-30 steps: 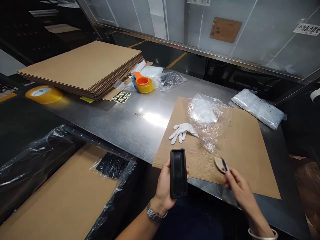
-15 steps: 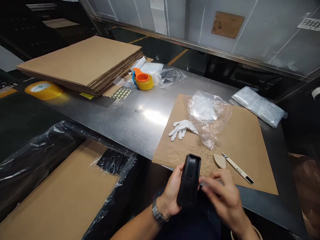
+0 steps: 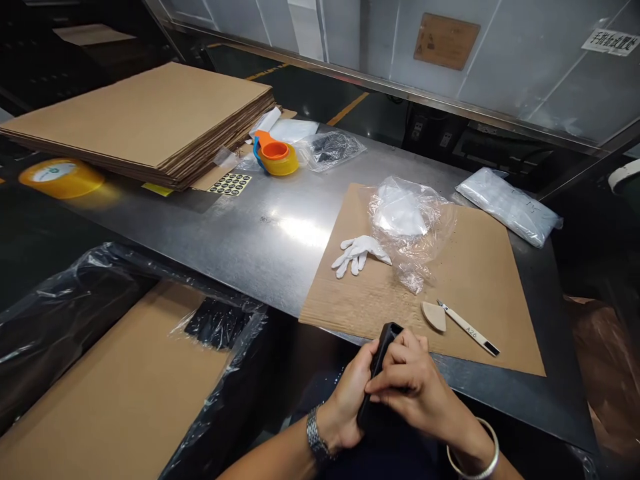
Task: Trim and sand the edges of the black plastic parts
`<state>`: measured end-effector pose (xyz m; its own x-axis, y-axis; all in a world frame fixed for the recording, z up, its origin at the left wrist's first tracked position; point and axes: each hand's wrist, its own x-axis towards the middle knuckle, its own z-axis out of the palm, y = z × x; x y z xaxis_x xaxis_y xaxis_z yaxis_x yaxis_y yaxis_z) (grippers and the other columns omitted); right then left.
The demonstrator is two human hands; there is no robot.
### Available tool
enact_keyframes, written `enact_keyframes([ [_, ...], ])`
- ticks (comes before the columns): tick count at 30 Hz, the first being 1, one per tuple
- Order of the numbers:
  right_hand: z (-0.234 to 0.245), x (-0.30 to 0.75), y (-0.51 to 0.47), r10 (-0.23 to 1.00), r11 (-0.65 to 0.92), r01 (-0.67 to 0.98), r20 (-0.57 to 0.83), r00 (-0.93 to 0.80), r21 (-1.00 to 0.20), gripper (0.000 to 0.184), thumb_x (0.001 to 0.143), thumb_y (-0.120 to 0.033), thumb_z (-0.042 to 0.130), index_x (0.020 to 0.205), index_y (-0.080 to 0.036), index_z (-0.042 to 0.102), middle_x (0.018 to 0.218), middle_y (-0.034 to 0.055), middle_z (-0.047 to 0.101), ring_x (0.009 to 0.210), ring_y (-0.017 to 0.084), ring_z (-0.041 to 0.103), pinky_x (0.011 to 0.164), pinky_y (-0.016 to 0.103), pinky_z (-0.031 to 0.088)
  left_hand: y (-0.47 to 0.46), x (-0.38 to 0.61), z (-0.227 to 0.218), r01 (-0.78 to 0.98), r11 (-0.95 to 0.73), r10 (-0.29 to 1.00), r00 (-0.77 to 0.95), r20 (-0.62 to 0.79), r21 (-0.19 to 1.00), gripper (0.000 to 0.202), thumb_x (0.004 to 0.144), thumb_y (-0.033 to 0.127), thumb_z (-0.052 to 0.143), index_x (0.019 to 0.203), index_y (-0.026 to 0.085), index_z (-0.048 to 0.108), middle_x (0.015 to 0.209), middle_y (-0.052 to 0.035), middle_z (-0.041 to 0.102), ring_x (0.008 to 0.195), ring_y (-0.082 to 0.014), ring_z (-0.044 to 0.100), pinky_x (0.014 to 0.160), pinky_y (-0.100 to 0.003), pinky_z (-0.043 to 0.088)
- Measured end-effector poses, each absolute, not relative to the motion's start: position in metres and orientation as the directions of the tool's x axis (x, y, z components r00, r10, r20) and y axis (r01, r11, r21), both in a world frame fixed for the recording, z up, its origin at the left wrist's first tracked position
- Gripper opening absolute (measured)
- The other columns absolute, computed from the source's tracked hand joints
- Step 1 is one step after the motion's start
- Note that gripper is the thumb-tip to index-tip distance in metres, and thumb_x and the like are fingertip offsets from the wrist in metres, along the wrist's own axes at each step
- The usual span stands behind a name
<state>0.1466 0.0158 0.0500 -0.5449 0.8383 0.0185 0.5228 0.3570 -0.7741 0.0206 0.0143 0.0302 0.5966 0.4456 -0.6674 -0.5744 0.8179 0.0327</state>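
At the bottom centre of the frame, the left hand (image 3: 347,397) has its fingers wrapped round a hollow, black, rectangular part (image 3: 382,350), tilted up on edge, seemingly to steady it for the right hand (image 3: 413,380), whose fingers are bunched against its side; whether they also pinch something small is hard to tell. Just beyond, a slim, cream-handled blade tool marked A26 (image 3: 470,328) and a beige, wedge-shaped pad (image 3: 433,317) lie near each other, probably for easy reach, on a flat brown cardboard sheet (image 3: 485,267) that likely shields the brushed steel table (image 3: 230,240). Farther up the sheet, a white cloth glove (image 3: 360,251) lies beside a crumpled clear plastic bag (image 3: 423,207). At upper left rests a brown cardboard stack (image 3: 150,113); a grey panelled partition (image 3: 525,47) spans the top.
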Motion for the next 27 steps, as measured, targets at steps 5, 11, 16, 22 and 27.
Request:
enact_keyframes([
  [5,0.047,0.163,0.034,0.913,0.313,0.628,0.043,-0.406,-0.713,0.013,0.081,-0.023,0.062,0.092,-0.028,0.069,0.073,0.0001,0.057,0.078,0.017,0.046,0.073,0.037,0.030,0.006,0.020,0.027,-0.472,0.872,0.411,0.555,-0.723,0.133,0.043,0.085,0.044,0.040,0.061,0.013,0.057,0.050,-0.0027,0.056,0.042,-0.0097,0.048,0.043,-0.020,0.033],
  [11,0.036,0.175,0.051,0.951,0.062,0.407,-0.069,-0.301,-0.911,0.014,0.083,-0.028,0.058,0.083,-0.022,0.071,0.080,0.0032,0.062,0.079,0.017,0.055,0.072,0.031,0.042,0.005,0.015,0.024,-0.348,0.922,0.359,0.612,-0.705,0.167,0.053,0.085,0.052,0.034,0.063,0.011,0.059,0.053,-0.0050,0.056,0.041,-0.0085,0.047,0.041,-0.018,0.031],
  [16,0.028,0.173,0.021,0.970,-0.052,0.405,-0.143,-0.198,-0.913,0.036,0.085,-0.035,0.053,0.118,-0.019,0.055,0.107,0.0089,0.060,0.096,0.020,0.055,0.081,0.033,0.045,0.007,0.014,0.026,-0.491,0.844,0.471,0.487,-0.735,0.216,0.046,0.085,0.048,0.039,0.069,0.011,0.062,0.055,-0.0035,0.058,0.044,-0.0092,0.050,0.043,-0.019,0.036],
  [22,0.020,0.151,-0.018,0.937,-0.104,0.429,-0.233,-0.260,-0.897,0.055,0.078,-0.023,0.057,0.131,-0.019,0.040,0.104,0.0064,0.060,0.088,0.016,0.056,0.074,0.026,0.047,0.006,0.018,0.023,-0.658,0.654,0.653,0.243,-0.717,0.373,0.040,0.084,0.046,0.045,0.071,0.012,0.064,0.061,-0.0036,0.063,0.059,-0.0141,0.058,0.055,-0.023,0.044],
  [27,0.008,0.151,0.000,0.952,-0.276,0.407,-0.305,-0.006,-0.871,0.039,0.088,-0.042,0.043,0.059,-0.017,0.051,0.048,-0.0025,0.050,0.044,0.009,0.046,0.043,0.020,0.033,0.003,0.022,0.025,-0.494,0.755,0.611,0.291,-0.736,0.431,0.037,0.080,0.047,0.052,0.075,0.012,0.066,0.060,-0.0027,0.063,0.049,-0.0117,0.053,0.047,-0.022,0.041],
])
